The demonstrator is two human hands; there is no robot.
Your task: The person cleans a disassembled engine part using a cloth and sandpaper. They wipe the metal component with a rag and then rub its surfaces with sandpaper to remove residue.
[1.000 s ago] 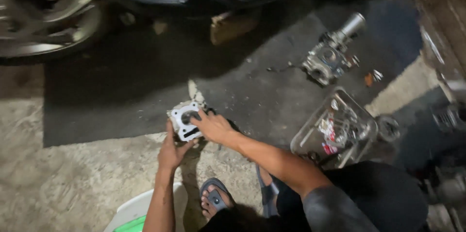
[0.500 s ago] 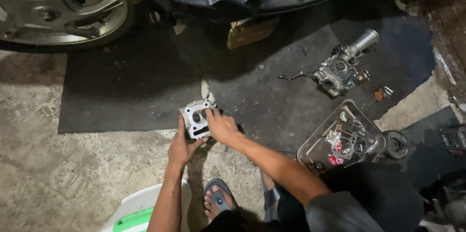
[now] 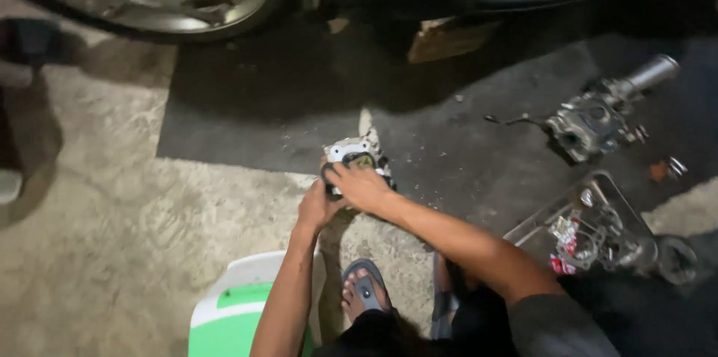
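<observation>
Metal engine cylinder [image 3: 353, 154], round bore, gripped by left hand [image 3: 318, 207], right hand [image 3: 362, 186]

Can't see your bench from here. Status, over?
Left hand and right hand both grip the metal engine cylinder on the dark mat. Parts tray off right, apart.

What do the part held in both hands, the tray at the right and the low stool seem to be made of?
The engine part between the left hand and right hand looks like cast metal, pale grey and matte. The tray seems to be clear plastic: the small parts show through its glossy wall. The stool looks like moulded plastic, smooth white and green.
</observation>
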